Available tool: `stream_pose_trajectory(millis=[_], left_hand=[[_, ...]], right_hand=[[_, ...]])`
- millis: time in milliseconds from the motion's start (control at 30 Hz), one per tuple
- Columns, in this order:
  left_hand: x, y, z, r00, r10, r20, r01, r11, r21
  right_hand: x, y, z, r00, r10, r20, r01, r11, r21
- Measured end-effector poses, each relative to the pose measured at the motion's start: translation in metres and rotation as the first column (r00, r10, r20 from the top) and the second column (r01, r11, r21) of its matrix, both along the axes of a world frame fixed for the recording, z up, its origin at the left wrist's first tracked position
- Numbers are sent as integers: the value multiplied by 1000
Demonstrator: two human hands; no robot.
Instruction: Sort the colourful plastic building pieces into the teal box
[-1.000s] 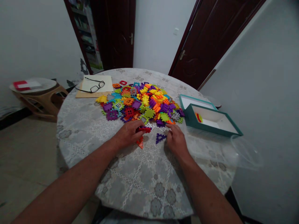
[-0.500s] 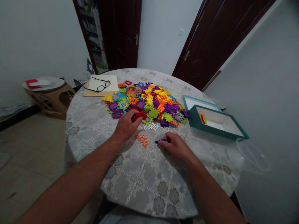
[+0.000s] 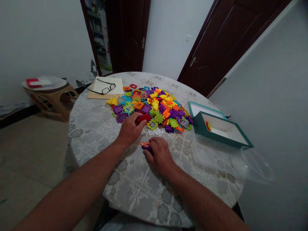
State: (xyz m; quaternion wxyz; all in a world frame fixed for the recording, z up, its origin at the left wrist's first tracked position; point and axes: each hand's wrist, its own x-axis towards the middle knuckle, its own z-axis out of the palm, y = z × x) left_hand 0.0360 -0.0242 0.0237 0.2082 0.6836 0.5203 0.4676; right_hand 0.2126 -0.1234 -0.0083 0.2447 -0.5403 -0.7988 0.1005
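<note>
My left hand (image 3: 131, 129) is closed on a red building piece (image 3: 143, 119) at the near edge of a heap of colourful interlocking building pieces (image 3: 158, 118). Closer to me, my right hand (image 3: 160, 154) grips a purple building piece (image 3: 147, 148), which lies against an orange triangular piece (image 3: 144, 144). The right fingers cover part of both, so I cannot tell whether the two are joined. Several white window-grid pieces (image 3: 157, 131) lie between the heap and my right hand.
A green box (image 3: 221, 141) with a red and yellow piece inside stands at the right, its lid behind it. A clear plastic container (image 3: 256, 163) lies nearer me. Glasses (image 3: 106, 90) rest on paper (image 3: 117, 84) at the back left. A stool (image 3: 57, 102) stands beyond the table.
My right hand has moved left with the purple piece and now covers part of the orange triangle. My left hand keeps the red piece in about the same place.
</note>
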Motion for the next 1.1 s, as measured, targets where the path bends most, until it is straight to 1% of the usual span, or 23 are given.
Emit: stream_pose_trajectory(millis=[100, 167, 233, 267, 300, 333, 367, 400, 467, 533, 600, 667, 700, 733, 767, 800, 867, 933, 967, 1033, 1100], left_hand=[[-1, -1, 2, 1000, 9, -10, -9, 1000, -1], [-1, 0, 2, 1000, -13, -26, 13, 1000, 1], [-2, 0, 1, 996, -71, -56, 71, 997, 3], [-2, 0, 1, 990, -117, -74, 117, 993, -1], [-1, 0, -1, 980, -173, -94, 173, 985, -6], [-1, 0, -2, 964, -238, -115, 238, 971, -12], [1, -1, -4, 941, -310, -139, 310, 950, -19], [3, -2, -7, 909, -383, -165, 384, 923, -28], [7, -4, -12, 832, -512, -214, 514, 856, -50], [13, -8, -19, 763, -595, -251, 599, 798, -68], [17, -10, -24, 717, -636, -285, 645, 761, -75], [20, -12, -28, 690, -651, -318, 664, 743, -81], [21, -12, -29, 682, -654, -328, 668, 739, -85], [22, -13, -29, 676, -658, -332, 671, 736, -91], [22, -13, -29, 673, -662, -330, 673, 733, -98], [22, -13, -29, 671, -667, -324, 675, 730, -104], [22, -14, -29, 671, -676, -306, 679, 725, -112], [23, -14, -29, 673, -680, -290, 682, 723, -114], [23, -14, -29, 676, -679, -286, 680, 725, -113], [23, -13, -30, 683, -675, -280, 675, 730, -112], [23, -13, -30, 688, -675, -267, 674, 730, -108]], right_hand=[[1, -3, 3, 998, 10, -70, -12, 999, -33], [3, -6, 7, 986, 65, -151, -71, 997, -38], [11, -7, 14, 970, 125, -207, -130, 991, -11], [18, -7, 20, 967, 130, -219, -128, 992, 22], [28, -6, 26, 969, 107, -223, -95, 993, 67], [40, -6, 34, 974, 58, -218, -32, 992, 121], [55, -5, 41, 978, -18, -208, 56, 982, 181], [72, -4, 48, 974, -117, -192, 162, 958, 238], [109, -4, 56, 932, -339, -130, 363, 878, 312], [143, -7, 56, 851, -523, -47, 507, 795, 332], [169, -10, 50, 761, -647, 53, 599, 732, 326], [182, -12, 42, 686, -716, 132, 645, 681, 347], [184, -12, 38, 665, -732, 148, 649, 664, 372], [183, -11, 36, 664, -733, 148, 637, 659, 400], [179, -9, 35, 689, -712, 136, 611, 670, 421], [174, -6, 35, 733, -670, 118, 570, 699, 432], [159, 2, 36, 838, -539, 86, 460, 782, 420], [141, 11, 36, 910, -408, 81, 352, 859, 372], [133, 17, 36, 928, -361, 87, 313, 887, 341], [120, 29, 34, 943, -311, 117, 270, 923, 274], [111, 43, 32, 938, -316, 144, 280, 933, 225]])
